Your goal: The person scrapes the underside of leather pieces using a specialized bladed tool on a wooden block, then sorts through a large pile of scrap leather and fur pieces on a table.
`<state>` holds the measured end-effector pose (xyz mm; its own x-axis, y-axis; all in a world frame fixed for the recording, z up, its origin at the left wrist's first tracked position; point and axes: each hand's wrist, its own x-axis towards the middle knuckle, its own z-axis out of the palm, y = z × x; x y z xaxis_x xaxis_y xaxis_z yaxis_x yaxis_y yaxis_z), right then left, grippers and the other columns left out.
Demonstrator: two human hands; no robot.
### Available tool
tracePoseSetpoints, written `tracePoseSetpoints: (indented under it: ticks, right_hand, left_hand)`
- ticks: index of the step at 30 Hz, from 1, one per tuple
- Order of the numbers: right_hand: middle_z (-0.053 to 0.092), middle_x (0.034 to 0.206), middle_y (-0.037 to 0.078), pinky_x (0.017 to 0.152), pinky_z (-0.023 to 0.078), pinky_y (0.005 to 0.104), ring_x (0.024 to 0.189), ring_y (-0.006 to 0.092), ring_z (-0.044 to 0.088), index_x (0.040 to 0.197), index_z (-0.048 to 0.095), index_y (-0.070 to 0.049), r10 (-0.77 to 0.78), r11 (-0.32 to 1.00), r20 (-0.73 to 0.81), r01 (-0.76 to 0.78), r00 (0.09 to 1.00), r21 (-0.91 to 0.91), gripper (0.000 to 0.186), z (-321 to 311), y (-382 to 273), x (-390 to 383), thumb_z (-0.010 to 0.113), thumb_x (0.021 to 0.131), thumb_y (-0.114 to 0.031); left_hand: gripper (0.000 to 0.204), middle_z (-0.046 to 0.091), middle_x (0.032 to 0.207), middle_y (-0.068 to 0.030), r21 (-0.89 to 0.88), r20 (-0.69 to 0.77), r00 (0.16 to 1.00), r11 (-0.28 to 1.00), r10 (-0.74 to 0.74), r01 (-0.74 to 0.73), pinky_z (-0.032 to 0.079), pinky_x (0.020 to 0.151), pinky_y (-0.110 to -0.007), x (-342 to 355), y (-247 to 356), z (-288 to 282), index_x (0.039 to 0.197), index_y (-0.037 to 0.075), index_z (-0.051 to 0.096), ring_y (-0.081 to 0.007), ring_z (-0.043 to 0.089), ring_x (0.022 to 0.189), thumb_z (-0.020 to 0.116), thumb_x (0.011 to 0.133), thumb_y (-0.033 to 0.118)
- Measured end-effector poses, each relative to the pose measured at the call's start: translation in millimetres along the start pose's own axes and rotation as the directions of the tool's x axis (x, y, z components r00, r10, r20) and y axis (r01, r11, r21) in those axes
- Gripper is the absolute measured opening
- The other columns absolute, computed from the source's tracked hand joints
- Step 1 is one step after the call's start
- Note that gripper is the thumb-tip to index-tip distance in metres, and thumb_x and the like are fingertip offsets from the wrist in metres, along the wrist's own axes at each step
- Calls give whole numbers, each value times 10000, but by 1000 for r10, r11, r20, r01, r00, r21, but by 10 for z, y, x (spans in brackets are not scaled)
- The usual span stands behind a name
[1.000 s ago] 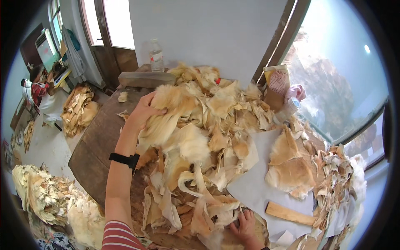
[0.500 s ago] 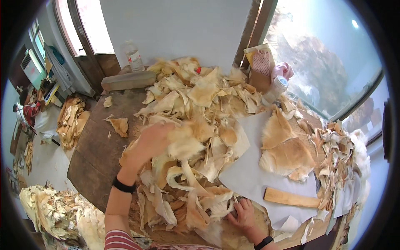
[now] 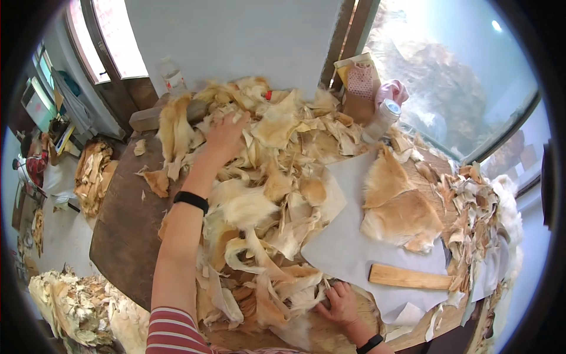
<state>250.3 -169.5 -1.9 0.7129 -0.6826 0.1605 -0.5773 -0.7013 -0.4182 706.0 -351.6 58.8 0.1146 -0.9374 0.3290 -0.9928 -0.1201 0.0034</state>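
Note:
A loose heap of tan and cream fur hide scraps (image 3: 277, 230) covers the middle of the wooden table. My left hand (image 3: 227, 138) reaches over the far left part of the heap, its fingers apart and touching the scraps. Just left of it, a long tan fur piece (image 3: 175, 127) lies draped down toward the bare tabletop. At the heap's near edge, my right hand (image 3: 341, 305) rests with bent fingers and thumb closed round something small and dark, partly hidden by fur.
A white sheet (image 3: 342, 236) on the right carries a large tan fur panel (image 3: 401, 215) and a wooden strip (image 3: 410, 277). A jar (image 3: 383, 121) stands by the window; a plastic bottle (image 3: 173, 76) is behind. More scraps (image 3: 76, 307) lie lower left. A person (image 3: 35, 165) sits far left.
My left hand has moved away from me to the far part of the heap. A long fur piece now lies at the heap's left side. My right hand stays about where it was.

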Motion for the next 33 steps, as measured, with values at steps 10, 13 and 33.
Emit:
tracePoseSetpoints:
  ticks: [10, 13, 33]
  right_hand:
    - [546, 888, 102, 728, 477, 408, 850, 313, 548, 945, 633, -68, -16, 1000, -21, 17, 1000, 25, 364, 13, 0, 16, 744, 660, -265]
    - [547, 895, 106, 733, 476, 410, 853, 316, 546, 950, 631, -68, -16, 1000, -22, 16, 1000, 9, 368, 5, 11, 12, 741, 661, -268]
    - [516, 934, 149, 785, 448, 438, 915, 356, 509, 986, 576, -29, -47, 996, -102, 55, 994, 75, 368, 0, -28, -1, 699, 715, -246]
  left_hand:
    - [578, 628, 1097, -205, -249, 151, 984, 967, 95, -55, 490, 849, -450, 257, 242, 575, 1277, 110, 548, -371, 600, 1021, 709, 723, 81]
    - [444, 656, 999, -198, -384, 140, 990, 922, 4, 50, 501, 805, -451, 266, 271, 553, 1142, 80, 629, -374, 618, 961, 687, 702, 57]
    - [438, 668, 937, -41, -843, -305, 897, 529, -321, -97, 459, 810, -235, -1672, 766, -1358, 1046, 5, 661, -109, 603, 880, 511, 642, -71]
